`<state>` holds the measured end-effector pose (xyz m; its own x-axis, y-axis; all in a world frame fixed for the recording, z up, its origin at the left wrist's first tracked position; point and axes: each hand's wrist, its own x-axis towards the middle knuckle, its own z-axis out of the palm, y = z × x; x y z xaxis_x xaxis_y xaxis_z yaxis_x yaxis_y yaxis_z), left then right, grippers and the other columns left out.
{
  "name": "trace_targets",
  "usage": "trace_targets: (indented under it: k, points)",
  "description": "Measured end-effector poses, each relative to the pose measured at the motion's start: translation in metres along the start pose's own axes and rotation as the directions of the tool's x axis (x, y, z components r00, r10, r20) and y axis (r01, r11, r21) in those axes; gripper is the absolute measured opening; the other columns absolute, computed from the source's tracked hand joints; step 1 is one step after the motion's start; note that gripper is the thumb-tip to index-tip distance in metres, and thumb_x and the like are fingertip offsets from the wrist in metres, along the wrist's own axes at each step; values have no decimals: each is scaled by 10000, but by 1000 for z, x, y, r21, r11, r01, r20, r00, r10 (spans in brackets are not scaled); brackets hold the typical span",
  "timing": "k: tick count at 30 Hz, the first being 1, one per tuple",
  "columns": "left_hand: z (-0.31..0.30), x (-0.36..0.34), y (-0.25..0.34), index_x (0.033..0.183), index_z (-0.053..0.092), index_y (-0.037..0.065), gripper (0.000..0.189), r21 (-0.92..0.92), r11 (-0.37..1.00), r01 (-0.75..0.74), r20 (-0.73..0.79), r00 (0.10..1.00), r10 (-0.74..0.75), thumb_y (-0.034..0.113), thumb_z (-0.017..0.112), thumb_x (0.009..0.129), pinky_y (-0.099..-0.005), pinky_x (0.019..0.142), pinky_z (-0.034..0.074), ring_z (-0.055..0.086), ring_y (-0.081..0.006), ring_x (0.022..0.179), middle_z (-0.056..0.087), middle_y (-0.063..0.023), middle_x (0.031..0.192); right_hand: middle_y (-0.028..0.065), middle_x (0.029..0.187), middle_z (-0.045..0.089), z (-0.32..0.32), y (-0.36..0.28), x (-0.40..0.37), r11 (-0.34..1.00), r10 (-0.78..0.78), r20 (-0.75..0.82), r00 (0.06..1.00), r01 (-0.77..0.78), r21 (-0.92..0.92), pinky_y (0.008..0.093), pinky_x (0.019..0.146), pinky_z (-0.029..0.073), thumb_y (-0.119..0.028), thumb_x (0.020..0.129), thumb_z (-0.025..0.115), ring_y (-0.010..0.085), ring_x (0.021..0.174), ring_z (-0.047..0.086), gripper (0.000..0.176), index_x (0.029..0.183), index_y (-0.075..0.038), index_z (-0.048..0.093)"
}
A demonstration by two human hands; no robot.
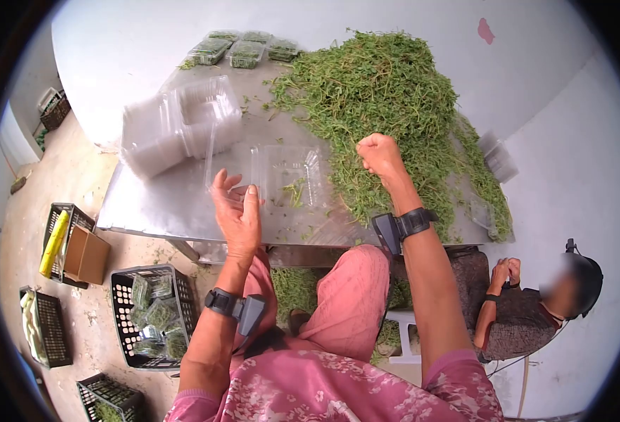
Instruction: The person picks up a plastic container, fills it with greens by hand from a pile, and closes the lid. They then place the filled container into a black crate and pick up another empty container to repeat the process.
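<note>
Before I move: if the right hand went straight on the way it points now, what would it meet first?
Most likely the heap of leafy greens: it lies directly ahead of the right hand. The hand's height over it is unclear, so they may already touch.

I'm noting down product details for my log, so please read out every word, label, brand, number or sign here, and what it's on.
No text can be read anywhere.
Stacked clear containers: no lettering legible.
Yellow roll, cardboard box: too small to tell if anything is printed.
Left wrist device, right wrist device: nothing legible.
</note>
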<state>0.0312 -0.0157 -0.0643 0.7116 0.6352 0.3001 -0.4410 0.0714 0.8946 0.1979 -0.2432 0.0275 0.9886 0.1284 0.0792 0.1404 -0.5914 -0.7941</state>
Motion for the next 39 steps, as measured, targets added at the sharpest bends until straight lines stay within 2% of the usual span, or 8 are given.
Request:
trace_targets:
  k: [6,9,12,15,19,28,32,39]
  points:
    - [1,-1,0,1416,283,-11,590,-9,1000,-4,-10,1000,4,32,590,915,-301,725,565,592,-178,895,490,-183,1234,-13,713,579,5,-65,-36,909,-71,215,974,-25,417,179,452,399,-124,925,632,45,552,521,151,971,19,616]
    - [0,0,-1,1414,285,-10,592,6,1000,-10,-3,1000,10,33,596,912,-302,719,567,590,-177,895,486,-185,1233,72,630,582,15,-55,-23,946,-72,210,975,0,324,277,472,427,-196,863,690,118,534,546,240,864,39,640]
    - [-1,0,0,1414,287,-6,594,-4,1000,5,2,1000,-5,37,600,910,-302,712,569,589,-176,895,484,-187,1234,152,615,579,18,-13,3,917,-202,120,972,230,-326,381,524,464,-290,805,743,241,542,572,371,723,49,616]
    - [1,0,0,1413,290,-2,594,-2,1000,3,2,1000,-3,41,602,910,-302,705,571,591,-175,897,489,-189,1232,124,647,589,18,7,13,804,7,130,992,71,-590,395,600,472,-364,733,799,224,614,592,391,744,-8,638]
    - [1,0,3,1413,294,1,593,34,999,21,11,1000,-21,46,605,910,-303,699,574,594,-173,902,499,-188,1228,261,879,675,24,22,12,773,89,156,984,31,-633,452,773,530,-264,744,755,398,866,668,327,819,39,659]
    - [1,-1,3,1407,301,-3,590,5,1000,18,-3,1000,-18,63,613,910,-305,703,579,600,-183,895,502,-187,1226,189,886,704,5,27,12,896,76,41,996,-50,-441,399,751,541,-168,755,701,316,817,693,197,848,3,671]
    - [0,0,-1,1408,298,-4,596,51,999,-16,7,1000,16,68,617,909,-309,696,584,599,-188,898,497,-189,1231,6,634,558,-11,-3,-1,996,69,91,993,-64,-61,241,423,390,-108,862,666,79,505,509,113,825,-27,597]
    - [-1,0,0,1405,297,-2,593,35,999,-8,10,1000,7,66,617,910,-312,700,590,589,-193,938,488,-190,1239,-4,678,562,7,-59,-36,922,-59,244,968,-41,386,204,437,396,-124,881,679,60,528,519,141,857,-15,593]
